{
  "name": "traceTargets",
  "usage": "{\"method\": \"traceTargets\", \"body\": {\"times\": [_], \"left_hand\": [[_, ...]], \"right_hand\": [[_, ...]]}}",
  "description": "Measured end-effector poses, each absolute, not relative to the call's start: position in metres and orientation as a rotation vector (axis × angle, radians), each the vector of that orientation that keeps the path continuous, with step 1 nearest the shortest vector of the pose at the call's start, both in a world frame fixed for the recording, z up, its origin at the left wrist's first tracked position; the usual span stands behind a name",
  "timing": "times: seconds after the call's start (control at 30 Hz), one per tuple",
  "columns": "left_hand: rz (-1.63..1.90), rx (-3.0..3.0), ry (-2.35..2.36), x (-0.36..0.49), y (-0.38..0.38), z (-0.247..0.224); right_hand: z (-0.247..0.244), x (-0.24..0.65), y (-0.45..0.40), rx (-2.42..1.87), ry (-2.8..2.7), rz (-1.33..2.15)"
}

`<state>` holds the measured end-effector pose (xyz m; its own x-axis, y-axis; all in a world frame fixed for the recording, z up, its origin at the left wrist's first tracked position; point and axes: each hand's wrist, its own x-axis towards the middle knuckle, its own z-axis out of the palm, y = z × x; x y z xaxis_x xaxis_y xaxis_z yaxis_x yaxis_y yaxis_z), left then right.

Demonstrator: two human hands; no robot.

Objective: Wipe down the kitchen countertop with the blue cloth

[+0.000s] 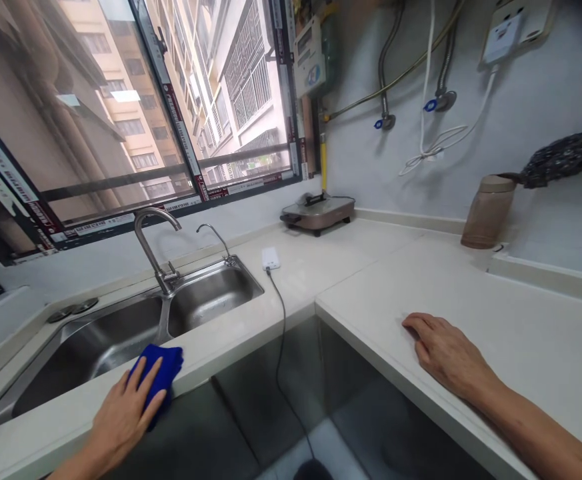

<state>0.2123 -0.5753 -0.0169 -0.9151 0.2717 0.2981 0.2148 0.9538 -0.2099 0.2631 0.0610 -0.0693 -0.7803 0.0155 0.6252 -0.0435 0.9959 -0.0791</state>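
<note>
A folded blue cloth [163, 368] lies at the front edge of the counter before the sink. My left hand [123, 407] presses on it with fingers spread over the top, the thumb along its near side; part of the cloth hangs past the edge. On the right-hand stretch of the white counter [371, 280], my right hand [443, 350] rests with nothing in it, its fingers loosely bent and the forearm along the surface. Behind the cloth is the double-bowl steel sink [163, 320], with a large curved faucet [145, 240].
A white power bank [271, 258] sits right of the sink, its dark cable [281, 353] dropping over the counter edge. An electric pan [318, 212] occupies the back corner. A brown bottle [488, 212] stands by the right wall. Beside the sink is a small thin faucet [215, 235].
</note>
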Motion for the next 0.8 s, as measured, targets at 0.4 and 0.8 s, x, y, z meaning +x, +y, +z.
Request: {"method": "traceTargets", "body": {"times": [0.4, 0.8], "left_hand": [[0.166, -1.001, -2.719, 0.149, -0.5, -0.011], [-0.08, -1.187, -2.78, 0.092, -0.362, -0.004]], "right_hand": [[-0.077, 0.266, 0.073, 0.042, -2.483, 0.106], [-0.058, 0.272, 0.063, -0.036, -2.531, 0.154]]}}
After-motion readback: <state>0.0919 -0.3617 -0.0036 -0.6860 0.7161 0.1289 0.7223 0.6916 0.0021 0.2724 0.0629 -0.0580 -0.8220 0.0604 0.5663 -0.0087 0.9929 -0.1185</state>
